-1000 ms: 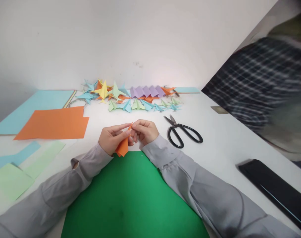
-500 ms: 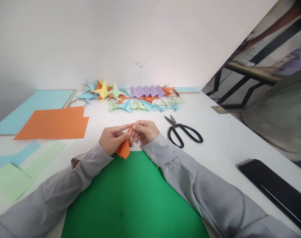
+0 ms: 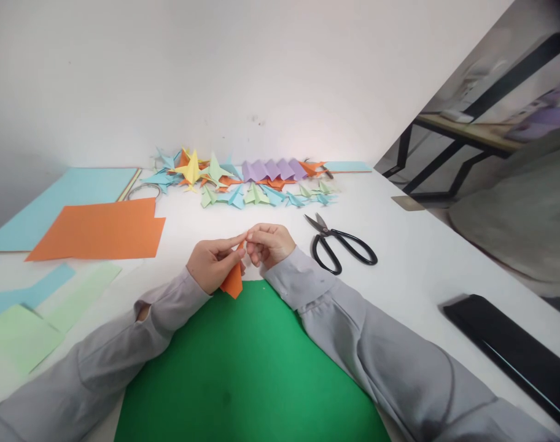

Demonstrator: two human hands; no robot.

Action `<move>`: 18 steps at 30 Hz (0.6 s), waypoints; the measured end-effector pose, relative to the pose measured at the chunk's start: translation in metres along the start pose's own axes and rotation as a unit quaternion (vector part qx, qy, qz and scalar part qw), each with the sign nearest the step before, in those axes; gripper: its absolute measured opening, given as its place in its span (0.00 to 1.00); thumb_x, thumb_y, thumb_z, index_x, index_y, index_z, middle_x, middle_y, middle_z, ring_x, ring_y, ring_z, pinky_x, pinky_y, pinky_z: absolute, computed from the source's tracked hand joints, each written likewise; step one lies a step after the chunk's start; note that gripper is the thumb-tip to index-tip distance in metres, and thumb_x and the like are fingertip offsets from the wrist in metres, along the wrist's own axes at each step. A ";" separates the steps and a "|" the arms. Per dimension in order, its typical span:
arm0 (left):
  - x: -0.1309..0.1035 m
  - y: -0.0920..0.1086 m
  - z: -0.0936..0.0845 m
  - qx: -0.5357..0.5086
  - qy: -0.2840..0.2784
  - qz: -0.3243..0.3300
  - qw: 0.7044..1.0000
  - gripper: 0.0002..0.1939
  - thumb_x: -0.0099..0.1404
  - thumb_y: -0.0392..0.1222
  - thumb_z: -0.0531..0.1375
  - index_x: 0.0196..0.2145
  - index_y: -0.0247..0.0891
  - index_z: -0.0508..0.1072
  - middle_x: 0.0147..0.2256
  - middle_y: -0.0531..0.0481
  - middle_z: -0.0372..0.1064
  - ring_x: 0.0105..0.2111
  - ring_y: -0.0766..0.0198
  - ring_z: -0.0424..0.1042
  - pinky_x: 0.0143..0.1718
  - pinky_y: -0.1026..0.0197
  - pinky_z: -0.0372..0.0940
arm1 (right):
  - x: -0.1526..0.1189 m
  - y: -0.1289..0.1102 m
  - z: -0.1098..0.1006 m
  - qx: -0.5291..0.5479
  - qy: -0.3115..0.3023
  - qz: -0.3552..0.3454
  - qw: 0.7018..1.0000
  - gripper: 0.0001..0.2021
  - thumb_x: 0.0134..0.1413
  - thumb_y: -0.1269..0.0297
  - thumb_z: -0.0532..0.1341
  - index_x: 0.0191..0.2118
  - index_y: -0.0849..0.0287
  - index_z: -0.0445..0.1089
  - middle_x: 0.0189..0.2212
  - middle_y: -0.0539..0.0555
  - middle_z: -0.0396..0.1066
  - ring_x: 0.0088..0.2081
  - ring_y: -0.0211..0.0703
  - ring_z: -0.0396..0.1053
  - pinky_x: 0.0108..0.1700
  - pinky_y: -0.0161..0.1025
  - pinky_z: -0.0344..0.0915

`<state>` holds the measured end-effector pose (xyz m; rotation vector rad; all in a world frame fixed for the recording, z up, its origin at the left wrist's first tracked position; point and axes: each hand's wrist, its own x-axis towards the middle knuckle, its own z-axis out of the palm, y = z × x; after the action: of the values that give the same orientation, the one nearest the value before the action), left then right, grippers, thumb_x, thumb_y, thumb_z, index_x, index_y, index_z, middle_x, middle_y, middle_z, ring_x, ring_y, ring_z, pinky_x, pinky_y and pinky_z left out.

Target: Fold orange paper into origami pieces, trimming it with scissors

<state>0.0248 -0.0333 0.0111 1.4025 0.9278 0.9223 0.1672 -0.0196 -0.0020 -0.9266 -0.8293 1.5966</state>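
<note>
A folded piece of orange paper [image 3: 233, 283] is held above the far edge of a green sheet [image 3: 247, 362]. My left hand [image 3: 214, 263] is closed on its body, thumb on top and index finger stretched toward the tip. At the paper's narrow upper end, my right hand [image 3: 267, 244] pinches with thumb and fingertips. The fingers hide most of that tip. Black-handled scissors [image 3: 326, 236] lie partly spread to the right of my right hand.
Folded paper figures, among them a yellow one [image 3: 193, 169], line the wall beside pleated purple paper [image 3: 275, 170]. Orange sheets [image 3: 96, 232], a light blue sheet [image 3: 72, 187] and green scraps [image 3: 24, 337] lie left. A black case-like object [image 3: 510, 350] rests at right.
The folded paper has tilted slightly, its lower end shifting a little down in view. My left index finger has moved closer to my right fingertips, covering more of the tip.
</note>
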 end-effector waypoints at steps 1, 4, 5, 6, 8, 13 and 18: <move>0.000 0.001 0.000 -0.022 -0.007 -0.021 1.000 0.25 0.49 0.45 0.65 0.44 0.30 0.73 0.16 0.51 0.70 0.18 0.64 0.69 0.22 0.61 0.67 | 0.000 0.000 0.000 0.001 0.002 -0.001 1.000 0.04 0.27 0.70 0.62 0.15 0.63 0.65 0.08 0.49 0.66 0.07 0.34 0.58 0.07 0.29 0.54; 0.002 0.004 0.000 -0.093 -0.029 -0.117 0.988 0.32 0.43 0.46 0.68 0.46 0.29 0.69 0.17 0.49 0.71 0.18 0.60 0.71 0.22 0.58 0.68 | 0.001 -0.001 -0.001 0.010 0.005 -0.005 1.000 0.04 0.27 0.69 0.62 0.15 0.63 0.66 0.08 0.49 0.66 0.07 0.34 0.58 0.07 0.29 0.55; 0.003 0.005 0.000 -0.108 -0.025 -0.140 0.984 0.31 0.41 0.47 0.69 0.43 0.29 0.69 0.17 0.49 0.71 0.18 0.59 0.71 0.22 0.58 0.68 | 0.001 -0.001 -0.001 0.014 0.004 -0.007 1.000 0.04 0.26 0.69 0.62 0.15 0.63 0.66 0.08 0.49 0.66 0.07 0.34 0.58 0.07 0.29 0.55; 0.003 0.007 0.000 -0.113 -0.016 -0.151 0.982 0.29 0.40 0.47 0.69 0.38 0.30 0.69 0.17 0.49 0.71 0.18 0.59 0.71 0.22 0.58 0.68 | 0.001 -0.001 -0.001 0.019 0.002 -0.010 1.000 0.05 0.26 0.69 0.63 0.15 0.63 0.66 0.08 0.49 0.66 0.07 0.34 0.58 0.07 0.29 0.55; 0.004 0.010 0.001 -0.101 0.014 -0.131 0.986 0.23 0.38 0.48 0.70 0.28 0.31 0.69 0.17 0.48 0.71 0.18 0.61 0.71 0.22 0.60 0.68 | 0.001 0.000 -0.002 0.033 -0.005 -0.022 0.999 0.06 0.27 0.67 0.64 0.16 0.62 0.65 0.09 0.49 0.67 0.08 0.34 0.59 0.08 0.29 0.56; 0.002 0.010 0.002 -0.029 0.050 -0.038 0.998 0.17 0.42 0.47 0.68 0.22 0.32 0.69 0.18 0.48 0.72 0.20 0.63 0.72 0.25 0.62 0.68 | 0.001 0.007 -0.002 0.008 -0.043 -0.067 0.997 0.11 0.34 0.61 0.67 0.22 0.63 0.68 0.11 0.48 0.68 0.10 0.33 0.61 0.10 0.28 0.57; 0.002 0.004 0.002 -0.031 0.033 -0.013 0.999 0.14 0.45 0.44 0.67 0.22 0.32 0.69 0.18 0.49 0.72 0.20 0.64 0.72 0.26 0.61 0.68 | 0.001 0.013 -0.003 -0.010 -0.059 -0.088 0.994 0.12 0.33 0.60 0.69 0.22 0.64 0.70 0.11 0.48 0.68 0.11 0.33 0.63 0.11 0.27 0.58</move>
<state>0.0274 -0.0324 0.0147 1.3106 0.9573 0.9754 0.1643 -0.0212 -0.0151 -0.7563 -0.9847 1.5022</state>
